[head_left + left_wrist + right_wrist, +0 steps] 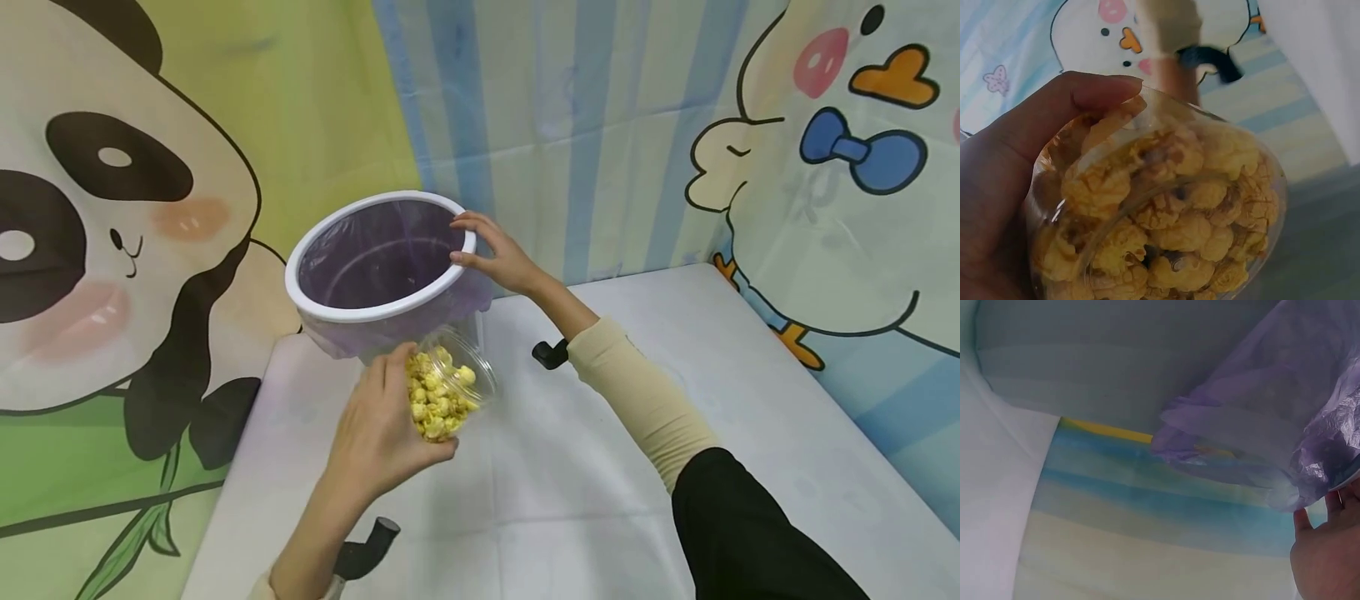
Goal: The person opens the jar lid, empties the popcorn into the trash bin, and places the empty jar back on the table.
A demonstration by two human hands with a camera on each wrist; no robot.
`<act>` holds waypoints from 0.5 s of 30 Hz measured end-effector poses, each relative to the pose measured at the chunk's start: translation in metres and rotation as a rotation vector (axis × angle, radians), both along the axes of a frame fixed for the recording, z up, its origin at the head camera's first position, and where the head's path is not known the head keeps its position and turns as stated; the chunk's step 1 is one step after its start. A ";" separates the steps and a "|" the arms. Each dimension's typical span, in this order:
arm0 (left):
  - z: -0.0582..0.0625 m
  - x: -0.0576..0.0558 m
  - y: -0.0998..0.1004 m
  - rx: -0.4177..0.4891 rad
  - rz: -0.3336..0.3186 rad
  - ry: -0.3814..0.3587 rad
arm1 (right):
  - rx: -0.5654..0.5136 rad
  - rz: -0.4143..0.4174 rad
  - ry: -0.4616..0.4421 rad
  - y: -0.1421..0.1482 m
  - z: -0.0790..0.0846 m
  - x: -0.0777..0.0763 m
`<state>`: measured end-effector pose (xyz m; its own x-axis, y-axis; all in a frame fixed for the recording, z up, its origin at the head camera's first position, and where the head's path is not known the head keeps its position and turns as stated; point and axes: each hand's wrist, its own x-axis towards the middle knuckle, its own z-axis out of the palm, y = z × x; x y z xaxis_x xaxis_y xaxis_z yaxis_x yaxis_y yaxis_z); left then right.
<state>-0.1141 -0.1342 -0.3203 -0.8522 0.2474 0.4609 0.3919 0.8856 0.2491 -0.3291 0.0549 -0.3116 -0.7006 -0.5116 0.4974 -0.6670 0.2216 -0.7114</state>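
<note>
A clear plastic tub (480, 372) of yellow popcorn (435, 400) is held in my left hand (375, 433), tilted, just in front of the bin. The left wrist view shows the thumb (1079, 94) along the tub's side and popcorn packed behind the clear wall. Whether a lid covers the tub, I cannot tell. My right hand (501, 257) grips the right side of the bin's white rim (375, 314). A purple bag (352, 258) lines the bin and hangs outside below the rim. In the right wrist view, fingers (1301, 522) touch the edge by the loose purple bag.
The bin stands at the far left of a white-covered table (570, 517). Behind it hangs a striped curtain (540, 142); a panda print (112, 275) is at left and a duck-like print (840, 233) at right. A black strap end (551, 355) shows by the right wrist.
</note>
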 end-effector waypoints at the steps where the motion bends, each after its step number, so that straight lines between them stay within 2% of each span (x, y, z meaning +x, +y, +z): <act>1: 0.010 -0.001 -0.003 0.001 0.001 0.013 | -0.002 -0.001 0.006 0.000 -0.004 -0.005; 4: 0.038 -0.006 -0.010 0.011 0.012 0.069 | -0.016 -0.009 0.024 -0.002 -0.016 -0.017; 8: 0.076 -0.020 -0.019 0.034 0.049 0.095 | -0.042 -0.012 0.019 -0.003 -0.020 -0.019; 11: 0.101 -0.039 -0.027 0.040 0.107 0.046 | -0.054 -0.009 0.008 -0.004 -0.021 -0.019; 15: 0.123 -0.078 -0.041 0.015 0.196 -0.020 | -0.059 -0.006 0.003 -0.005 -0.022 -0.019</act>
